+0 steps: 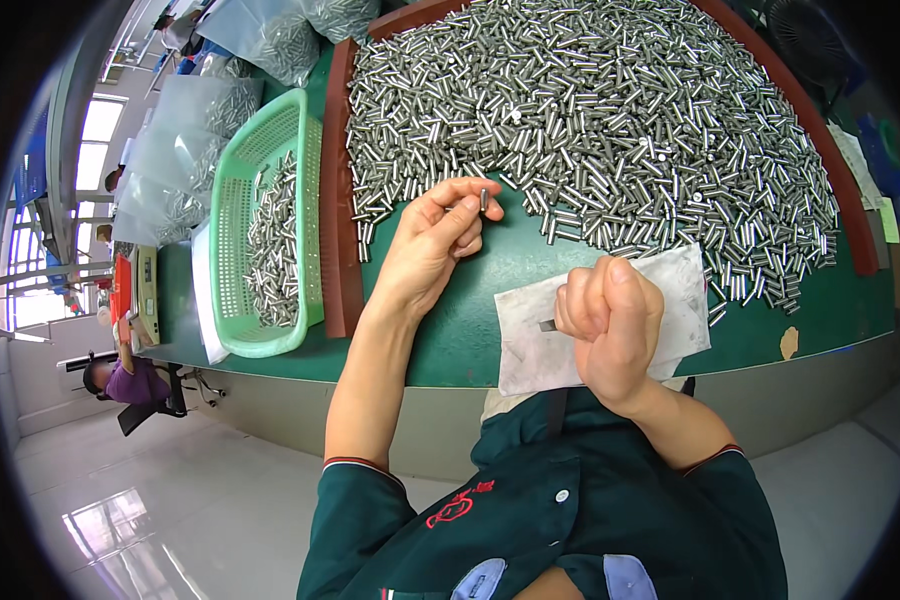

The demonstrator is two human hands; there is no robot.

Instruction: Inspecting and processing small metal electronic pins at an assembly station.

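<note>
A small shiny metal pin [484, 200] stands nearly upright between the thumb and fingertips of my left hand [435, 240], just in front of the near edge of a large pile of loose metal pins [590, 110]. My right hand [613, 330] is closed in a fist above a smudged white cloth [530, 355]. From the little-finger side of that fist sticks the end of another metal pin [547, 325]; the rest of it is hidden by the fingers.
Reddish-brown wooden strips [340, 220] border the pile on the green tabletop [450, 350]. Left of them stands a light green plastic basket [232, 230] part-filled with pins. Clear bags of pins [175, 170] lie beyond it. A seated person in purple [140, 383] is at far left.
</note>
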